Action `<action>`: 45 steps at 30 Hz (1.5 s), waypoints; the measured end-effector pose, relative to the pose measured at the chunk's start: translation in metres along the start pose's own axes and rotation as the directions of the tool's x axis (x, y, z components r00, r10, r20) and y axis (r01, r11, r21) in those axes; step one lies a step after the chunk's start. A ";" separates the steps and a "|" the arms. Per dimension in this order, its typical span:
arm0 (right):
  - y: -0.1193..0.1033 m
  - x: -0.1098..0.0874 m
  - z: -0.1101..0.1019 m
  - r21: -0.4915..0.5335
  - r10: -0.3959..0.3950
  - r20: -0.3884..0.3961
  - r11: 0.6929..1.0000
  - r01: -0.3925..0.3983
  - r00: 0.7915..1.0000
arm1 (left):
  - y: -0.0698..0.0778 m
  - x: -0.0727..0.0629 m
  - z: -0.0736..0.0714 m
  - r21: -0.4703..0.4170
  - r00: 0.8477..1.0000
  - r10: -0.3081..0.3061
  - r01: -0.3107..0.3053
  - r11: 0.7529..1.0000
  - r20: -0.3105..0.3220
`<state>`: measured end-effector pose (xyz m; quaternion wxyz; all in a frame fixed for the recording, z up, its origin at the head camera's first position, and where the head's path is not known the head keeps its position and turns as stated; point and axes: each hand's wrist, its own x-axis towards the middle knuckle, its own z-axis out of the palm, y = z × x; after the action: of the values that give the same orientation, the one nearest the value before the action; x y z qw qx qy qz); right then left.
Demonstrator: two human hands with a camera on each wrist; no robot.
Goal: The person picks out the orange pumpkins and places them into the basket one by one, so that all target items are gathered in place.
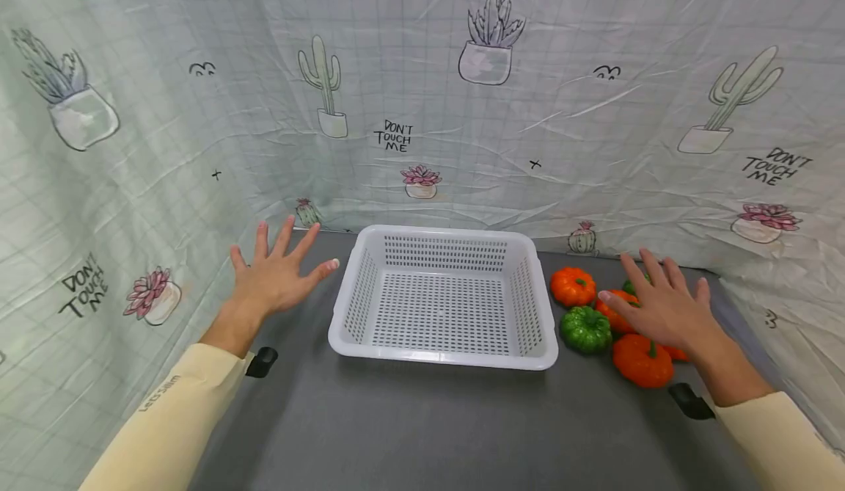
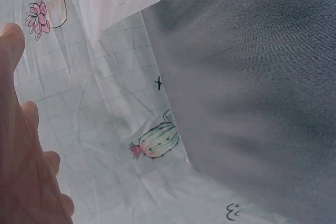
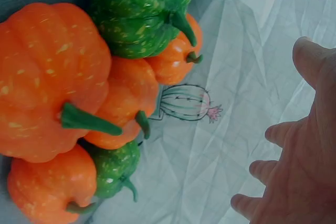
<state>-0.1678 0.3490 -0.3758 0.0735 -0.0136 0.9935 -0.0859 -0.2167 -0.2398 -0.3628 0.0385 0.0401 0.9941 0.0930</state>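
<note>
A white plastic basket [image 1: 441,357] with perforated walls stands in the middle of the grey table, nothing inside it. To its left my left hand [image 1: 272,279] hovers with fingers spread, holding nothing. Over on the right, my right hand [image 1: 667,307] is spread above a group of small pumpkins, partly covering them in the head view. Among these are a large orange pumpkin [image 3: 52,82], a green pumpkin [image 1: 585,329] next to the basket and an orange pumpkin [image 1: 573,287] behind it. A smaller green pumpkin [image 3: 113,169] shows between orange ones in the right wrist view.
A pale curtain [image 1: 436,95] printed with cacti and lettering hangs behind the table and along both sides. The grey tabletop [image 1: 422,432] extends in front of the basket. Black straps [image 1: 262,362] show at both wrists, below cream sleeves.
</note>
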 end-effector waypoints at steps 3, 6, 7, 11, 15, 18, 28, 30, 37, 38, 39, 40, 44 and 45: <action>0.004 -0.004 0.001 0.001 0.007 0.005 1.000 -0.007 1.000 | 0.000 0.001 0.002 0.001 1.000 0.004 -0.004 1.000 -0.004; 0.008 -0.008 0.002 0.005 0.017 0.018 1.000 -0.017 1.000 | -0.001 0.001 0.005 -0.004 1.000 0.008 -0.008 1.000 -0.006; 0.009 -0.009 0.002 0.008 0.019 0.020 1.000 -0.019 1.000 | -0.001 0.002 0.005 -0.004 1.000 0.008 -0.009 1.000 -0.005; 0.013 -0.013 0.005 0.013 0.015 0.022 1.000 -0.016 1.000 | -0.002 0.001 0.009 -0.010 1.000 0.010 -0.010 1.000 -0.006; 0.018 -0.017 0.008 0.022 0.015 0.019 1.000 -0.015 1.000 | -0.004 0.001 0.012 -0.007 1.000 0.014 -0.014 1.000 -0.006; 0.021 -0.019 0.010 0.026 0.022 0.016 0.999 -0.022 1.000 | -0.005 0.000 0.013 -0.004 1.000 0.013 -0.013 1.000 -0.001; 0.030 -0.024 0.020 0.031 0.051 0.015 0.998 -0.051 0.999 | -0.009 -0.002 0.018 0.000 1.000 0.007 -0.007 1.000 -0.007; 0.031 -0.026 0.022 0.028 0.053 0.012 0.998 -0.053 0.999 | -0.010 -0.002 0.019 -0.002 1.000 0.009 -0.009 1.000 -0.008; 0.035 -0.034 0.028 0.030 0.056 0.007 0.998 -0.056 0.998 | -0.013 -0.001 0.024 0.017 1.000 0.016 -0.015 1.000 -0.022; 0.036 -0.035 0.029 0.030 0.059 0.007 0.998 -0.059 0.998 | -0.013 -0.001 0.025 0.017 1.000 0.015 -0.015 1.000 -0.021; 0.036 -0.036 0.029 0.034 0.060 0.008 0.998 -0.060 0.998 | -0.013 -0.001 0.025 0.016 1.000 0.015 -0.014 1.000 -0.021; 0.037 -0.037 0.030 0.034 0.063 0.012 0.997 -0.064 0.998 | -0.013 -0.001 0.026 0.013 1.000 0.015 -0.014 1.000 -0.021; 0.040 -0.041 0.033 0.050 0.073 0.036 0.996 -0.075 0.997 | -0.012 -0.001 0.028 0.005 1.000 0.014 -0.014 1.000 -0.014; 0.041 -0.042 0.034 0.054 0.077 0.042 0.995 -0.079 0.996 | -0.012 -0.001 0.029 0.002 1.000 0.014 -0.014 1.000 -0.012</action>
<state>-0.1215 0.3851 -0.4095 0.0970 0.0257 0.9888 -0.1103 -0.2145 -0.2459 -0.3933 0.0321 0.0465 0.9941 0.0925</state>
